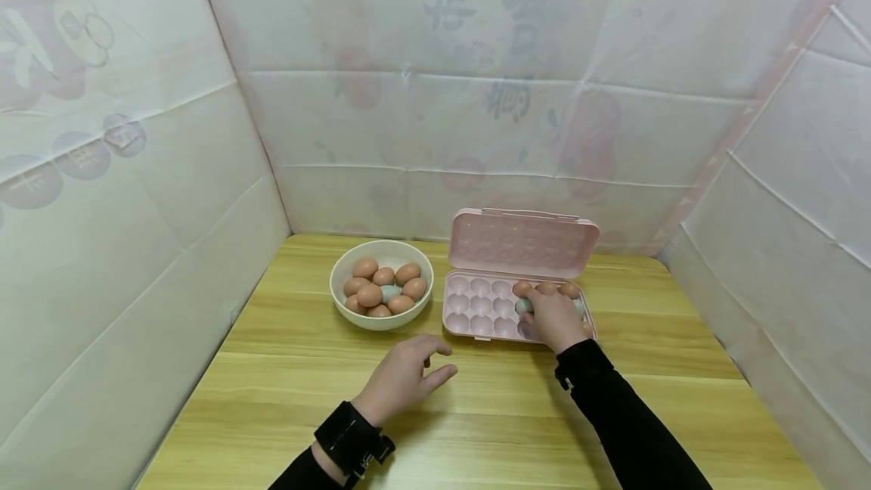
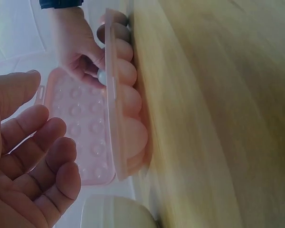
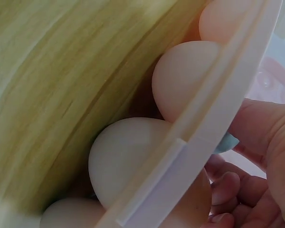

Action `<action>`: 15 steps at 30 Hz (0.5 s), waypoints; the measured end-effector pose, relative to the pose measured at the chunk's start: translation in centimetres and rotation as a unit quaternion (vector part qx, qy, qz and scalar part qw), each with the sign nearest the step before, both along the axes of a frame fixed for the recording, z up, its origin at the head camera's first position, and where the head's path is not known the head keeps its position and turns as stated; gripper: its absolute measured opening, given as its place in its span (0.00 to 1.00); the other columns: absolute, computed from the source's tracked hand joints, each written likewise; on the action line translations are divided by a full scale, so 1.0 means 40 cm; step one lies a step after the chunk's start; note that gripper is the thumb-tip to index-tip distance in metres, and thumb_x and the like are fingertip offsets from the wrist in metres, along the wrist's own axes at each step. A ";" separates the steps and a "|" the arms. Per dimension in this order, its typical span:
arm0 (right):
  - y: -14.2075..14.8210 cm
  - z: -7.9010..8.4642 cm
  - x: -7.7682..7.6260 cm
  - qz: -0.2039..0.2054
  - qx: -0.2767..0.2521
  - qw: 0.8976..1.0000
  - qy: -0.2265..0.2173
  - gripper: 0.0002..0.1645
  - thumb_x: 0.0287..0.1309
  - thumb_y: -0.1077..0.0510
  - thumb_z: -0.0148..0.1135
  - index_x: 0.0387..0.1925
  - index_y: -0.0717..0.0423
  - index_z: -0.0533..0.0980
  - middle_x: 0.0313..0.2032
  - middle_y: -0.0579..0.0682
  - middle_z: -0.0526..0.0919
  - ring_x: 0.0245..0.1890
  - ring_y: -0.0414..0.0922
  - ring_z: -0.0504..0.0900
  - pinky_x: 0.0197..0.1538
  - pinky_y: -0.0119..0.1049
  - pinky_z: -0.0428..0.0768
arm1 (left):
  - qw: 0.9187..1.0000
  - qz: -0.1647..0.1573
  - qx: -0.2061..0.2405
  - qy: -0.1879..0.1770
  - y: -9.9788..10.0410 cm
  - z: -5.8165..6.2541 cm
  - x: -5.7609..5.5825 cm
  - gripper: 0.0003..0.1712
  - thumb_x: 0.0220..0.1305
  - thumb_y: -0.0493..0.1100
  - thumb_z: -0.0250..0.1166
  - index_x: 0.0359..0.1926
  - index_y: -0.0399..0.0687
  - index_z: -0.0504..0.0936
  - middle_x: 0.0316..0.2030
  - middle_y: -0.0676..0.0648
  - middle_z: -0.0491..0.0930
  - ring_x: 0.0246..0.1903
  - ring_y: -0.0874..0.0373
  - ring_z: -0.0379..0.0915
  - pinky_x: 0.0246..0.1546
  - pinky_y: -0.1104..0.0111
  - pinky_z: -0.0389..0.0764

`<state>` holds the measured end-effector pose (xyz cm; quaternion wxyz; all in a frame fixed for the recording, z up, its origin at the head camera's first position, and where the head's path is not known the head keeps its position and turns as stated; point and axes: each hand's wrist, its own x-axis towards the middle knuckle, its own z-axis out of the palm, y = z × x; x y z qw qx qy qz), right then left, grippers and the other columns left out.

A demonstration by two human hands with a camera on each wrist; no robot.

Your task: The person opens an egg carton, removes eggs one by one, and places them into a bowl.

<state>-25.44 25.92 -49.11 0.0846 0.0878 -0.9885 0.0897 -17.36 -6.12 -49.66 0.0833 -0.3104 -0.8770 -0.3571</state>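
A pink egg carton (image 1: 469, 275) stands on the table with its lid (image 1: 520, 240) raised. My right hand (image 1: 556, 317) reaches into the carton and pinches a pale blue-green egg (image 1: 524, 306) at a cup in the middle row; a sliver of that egg shows past the rim in the right wrist view. Brown eggs (image 1: 568, 290) sit along the back row at the right, and another pale egg (image 1: 579, 307) lies partly behind the hand. My left hand (image 1: 406, 375) hovers over the table before the carton, fingers loosely bent and holding nothing.
Left of the carton stands a cream bowl (image 1: 340, 316) filled with several brown eggs (image 1: 370, 295) and one pale egg (image 1: 390, 293). Whitish printed cloth (image 1: 408, 127) walls in the wooden table (image 1: 272, 399) at the back and sides.
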 end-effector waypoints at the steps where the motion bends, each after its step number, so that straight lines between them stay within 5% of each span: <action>1: 0.001 0.001 0.001 0.003 -0.001 1.000 0.004 0.28 0.63 0.57 0.74 0.64 0.47 0.80 0.51 0.60 0.84 0.33 0.62 0.82 0.33 0.55 0.82 | 1.000 0.001 -0.001 -0.001 0.001 -0.001 0.000 0.11 0.70 0.48 0.74 0.48 0.50 0.88 0.48 0.51 0.89 0.35 0.56 0.82 0.36 0.74 0.81; 9: -0.004 0.016 0.013 0.023 -0.033 0.998 0.039 0.24 0.66 0.56 0.74 0.61 0.55 0.82 0.47 0.61 0.87 0.40 0.60 0.86 0.49 0.56 0.86 | 1.000 -0.001 0.003 0.001 0.004 -0.005 0.000 0.11 0.71 0.49 0.74 0.48 0.51 0.88 0.47 0.52 0.89 0.34 0.59 0.80 0.35 0.75 0.79; 15: -0.022 0.045 0.038 0.028 -0.153 0.988 0.001 0.24 0.70 0.53 0.72 0.63 0.55 0.82 0.48 0.56 0.88 0.32 0.44 0.79 0.37 0.36 0.79 | 1.000 0.003 0.024 0.015 0.008 -0.008 0.000 0.15 0.70 0.47 0.74 0.53 0.46 0.87 0.46 0.51 0.88 0.35 0.58 0.79 0.34 0.75 0.79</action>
